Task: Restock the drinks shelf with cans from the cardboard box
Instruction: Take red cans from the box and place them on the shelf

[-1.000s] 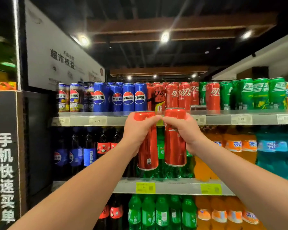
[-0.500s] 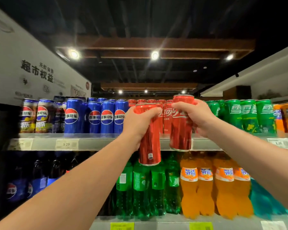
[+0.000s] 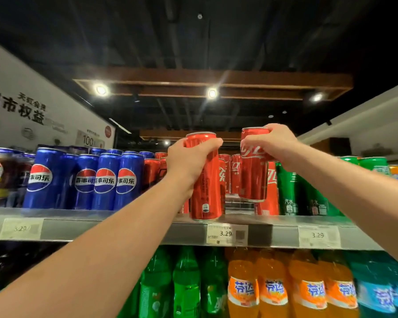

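Both cans have risen since the earlier frames, from in front of the lower shelf's bottles up to the level of the top shelf (image 3: 147, 232), and they have drawn apart.

The left hand (image 3: 189, 161) is clenched around the upper part of the left red can (image 3: 206, 191), fingers wrapped over its shoulder. This can stands with its long axis near upright, top rim up, leaning slightly; its base is at the shelf's front edge, just above the price strip, though whether it touches the shelf cannot be told. The right hand (image 3: 271, 145) grasps the right red can (image 3: 253, 171) by its top, fingers curled over the rim. That can's long axis is also near vertical, top up, and its base hangs clear above the shelf surface, over a gap among the red cans.

Around them, the shelf's red cans (image 3: 236, 173) stand in rows behind and between the two held cans. Blue cans (image 3: 104, 180) fill the shelf to the left, green cans (image 3: 290, 187) to the right. A price tag (image 3: 225, 234) reading 3.29 sits on the front edge under the left can. Below the shelf stand green bottles (image 3: 186, 283) and orange bottles (image 3: 271, 288). The standing red cans close in on both sides of the gap.
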`<state>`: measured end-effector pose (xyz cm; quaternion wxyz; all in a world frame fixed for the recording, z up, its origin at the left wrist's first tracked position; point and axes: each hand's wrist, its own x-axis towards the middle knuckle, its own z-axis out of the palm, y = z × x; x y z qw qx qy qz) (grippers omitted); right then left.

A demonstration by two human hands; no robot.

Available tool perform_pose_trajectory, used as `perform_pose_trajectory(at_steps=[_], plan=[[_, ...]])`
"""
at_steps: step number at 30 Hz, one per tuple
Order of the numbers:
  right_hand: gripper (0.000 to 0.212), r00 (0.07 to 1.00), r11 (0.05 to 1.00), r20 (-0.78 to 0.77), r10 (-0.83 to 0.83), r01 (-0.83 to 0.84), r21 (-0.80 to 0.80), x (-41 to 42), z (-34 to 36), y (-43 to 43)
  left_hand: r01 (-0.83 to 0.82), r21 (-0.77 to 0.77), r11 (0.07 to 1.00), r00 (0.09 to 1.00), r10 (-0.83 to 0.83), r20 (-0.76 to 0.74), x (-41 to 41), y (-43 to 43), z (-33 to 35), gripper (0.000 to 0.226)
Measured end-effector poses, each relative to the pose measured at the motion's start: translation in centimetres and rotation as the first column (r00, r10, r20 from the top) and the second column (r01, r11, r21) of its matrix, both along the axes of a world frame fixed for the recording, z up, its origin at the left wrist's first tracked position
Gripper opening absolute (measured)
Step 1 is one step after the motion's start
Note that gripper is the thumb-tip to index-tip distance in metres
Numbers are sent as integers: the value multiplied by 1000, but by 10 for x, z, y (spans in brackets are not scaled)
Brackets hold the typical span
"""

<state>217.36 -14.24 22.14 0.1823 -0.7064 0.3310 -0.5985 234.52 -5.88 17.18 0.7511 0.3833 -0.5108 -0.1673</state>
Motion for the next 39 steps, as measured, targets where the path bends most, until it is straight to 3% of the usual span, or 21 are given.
perform_pose_trajectory(at_steps=[2, 8, 17, 28, 39], plan=[[45, 997, 998, -58, -55, 53, -35, 4, 1, -12, -7, 7, 1000, 1000, 7, 8, 4, -10, 1, 54], [51, 928, 976, -303, -214, 191, -104, 17, 0, -32, -13, -3, 1000, 1000, 13, 2, 19, -30, 6, 52], [53, 801, 970, -550, -237, 221, -96, 31, 7, -50, 30, 18, 999, 999, -30, 39, 30, -43, 6, 54], [48, 709, 961, -662, -242, 271, -61, 29, 10, -64, 48, 1, 999, 998, -48, 29, 30, -53, 5, 54], [75, 629, 923, -718, -298, 382, -49, 25, 9, -55, 58, 11, 998, 998, -58, 19, 31, -57, 5, 48]])
